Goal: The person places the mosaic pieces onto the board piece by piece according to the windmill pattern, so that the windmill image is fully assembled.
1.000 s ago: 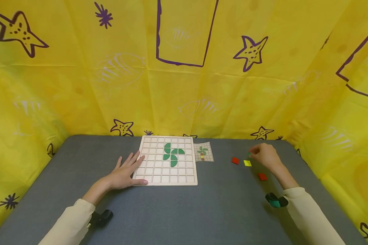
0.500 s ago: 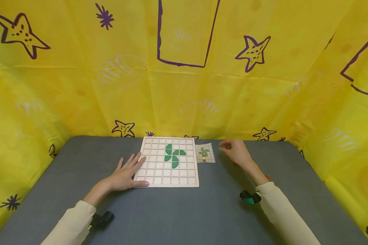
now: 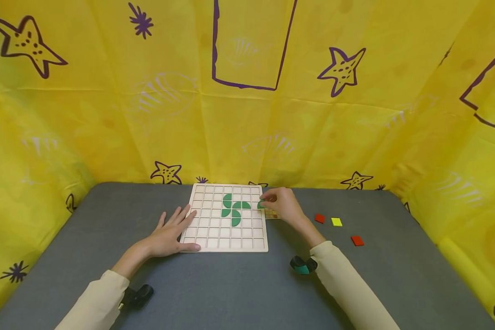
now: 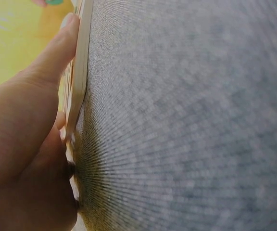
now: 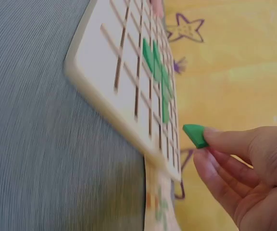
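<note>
A pale wooden grid board (image 3: 252,233) lies on the grey table. Several green quarter-circle tiles (image 3: 235,218) sit in its middle squares like pinwheel blades. My left hand (image 3: 164,237) rests on the board's left edge with fingers spread and thumb at the front left corner; in the left wrist view the thumb lies along the wooden edge. Over the board's right edge, my right hand (image 3: 286,207) pinches another green quarter-circle tile (image 5: 195,135) between thumb and fingertips. That hand partly hides a small pattern card (image 3: 273,214) beside the board.
Right of the card lie a red square tile (image 3: 319,218), a yellow square tile (image 3: 336,222) and, nearer me, a second red square tile (image 3: 357,240). A yellow printed curtain (image 3: 247,119) hangs behind the table and along its sides.
My right hand has carried the green tile leftward from beside the loose square tiles to the board's right edge. The left hand stays put on the board.
</note>
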Demonstrator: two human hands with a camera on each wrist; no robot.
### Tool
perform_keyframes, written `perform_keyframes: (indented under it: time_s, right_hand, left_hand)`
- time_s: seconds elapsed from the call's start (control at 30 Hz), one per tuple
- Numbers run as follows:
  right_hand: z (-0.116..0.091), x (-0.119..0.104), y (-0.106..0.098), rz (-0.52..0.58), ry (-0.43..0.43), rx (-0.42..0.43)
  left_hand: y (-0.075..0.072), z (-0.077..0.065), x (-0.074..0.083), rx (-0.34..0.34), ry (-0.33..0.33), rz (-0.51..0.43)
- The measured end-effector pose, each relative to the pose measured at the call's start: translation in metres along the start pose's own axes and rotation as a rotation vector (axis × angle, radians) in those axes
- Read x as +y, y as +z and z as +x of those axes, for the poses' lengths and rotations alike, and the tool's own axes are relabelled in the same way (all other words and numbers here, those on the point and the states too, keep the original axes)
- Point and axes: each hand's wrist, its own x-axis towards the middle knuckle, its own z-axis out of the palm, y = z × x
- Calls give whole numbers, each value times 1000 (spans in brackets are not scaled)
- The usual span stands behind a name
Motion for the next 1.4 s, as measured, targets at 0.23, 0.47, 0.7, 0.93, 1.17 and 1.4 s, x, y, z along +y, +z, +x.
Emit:
perform_keyframes:
  time_s: [0.23, 0.47, 0.7, 0.93, 1.17, 1.4]
  right_hand:
    - [12, -17, 24, 51, 10, -24]
    - [18, -31, 41, 81, -3, -77]
    - [26, -43, 55, 94, -6, -114]
    - [32, -52, 66, 92, 12, -158]
    - [35, -56, 77, 92, 2, -174]
    - [38, -58, 83, 83, 18, -178]
  left_hand:
    - [-2, -1, 1, -7, -14, 10]
    - [0, 0, 0, -2, -2, -11]
    - [1, 1, -4, -3, 0, -2]
    - [-1, 0, -1, -12, -8, 5]
    - [-1, -1, -1, -19, -12, 8]
    - [-3, -1, 1, -27, -11, -3]
